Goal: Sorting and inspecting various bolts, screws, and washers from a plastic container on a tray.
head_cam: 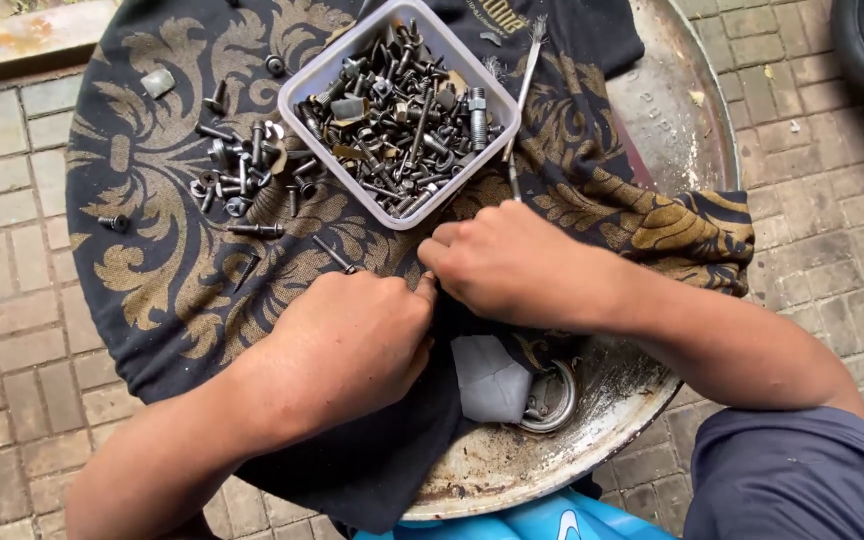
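Note:
My left hand [347,340] and my right hand [497,260] meet with curled fingers near the middle of a black cloth with gold patterns [162,250]. Their fingertips touch at a spot on the cloth; what they pinch is hidden. A thin dark rod [334,254] pokes out beside my left hand. Just beyond the hands stands a clear square plastic tub [307,82] full of dark bolts, nuts and screws.
The cloth covers a rusty round metal drum top [672,110]. Several loose bolts and washers [242,165] lie on the cloth left of the tub. A long thin brush [524,85] leans by the tub. A grey patch [490,378] and a metal ring [552,398] lie near me. Brick paving surrounds the drum.

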